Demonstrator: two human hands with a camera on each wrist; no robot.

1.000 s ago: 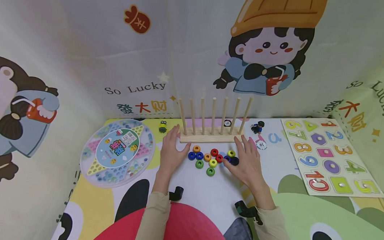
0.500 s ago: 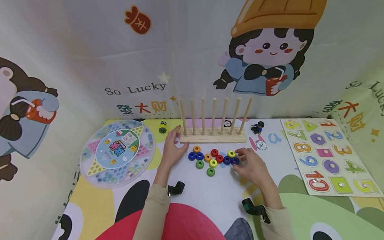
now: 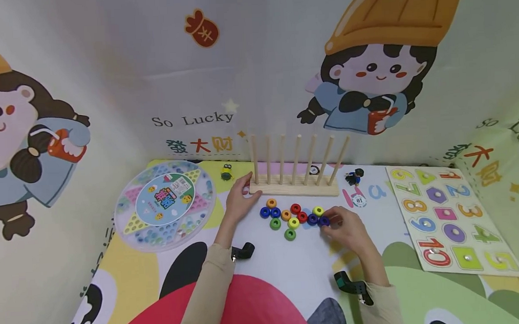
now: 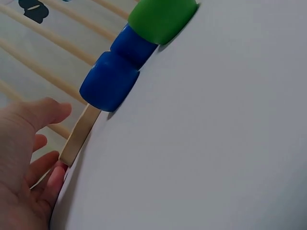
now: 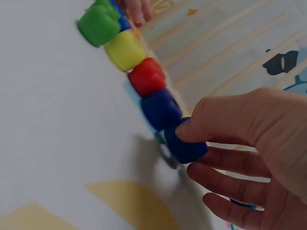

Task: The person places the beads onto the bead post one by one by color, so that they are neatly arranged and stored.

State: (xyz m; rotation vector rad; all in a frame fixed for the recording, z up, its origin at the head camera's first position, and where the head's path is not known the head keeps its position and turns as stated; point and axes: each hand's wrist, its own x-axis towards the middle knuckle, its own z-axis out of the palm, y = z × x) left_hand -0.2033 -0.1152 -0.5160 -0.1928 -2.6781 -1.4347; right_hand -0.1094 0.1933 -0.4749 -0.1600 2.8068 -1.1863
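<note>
Your right hand (image 3: 348, 228) pinches a dark blue ring (image 5: 184, 143) at the end of the ring pile on the mat. Your left hand (image 3: 239, 202), fingers loose, steadies the peg rack (image 3: 293, 187).

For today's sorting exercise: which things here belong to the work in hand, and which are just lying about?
In use: right hand pinching a dark blue ring; loose coloured rings; wooden peg rack, touched by the left hand.

Lying about: round marble game; number puzzle board; two small figures.
</note>
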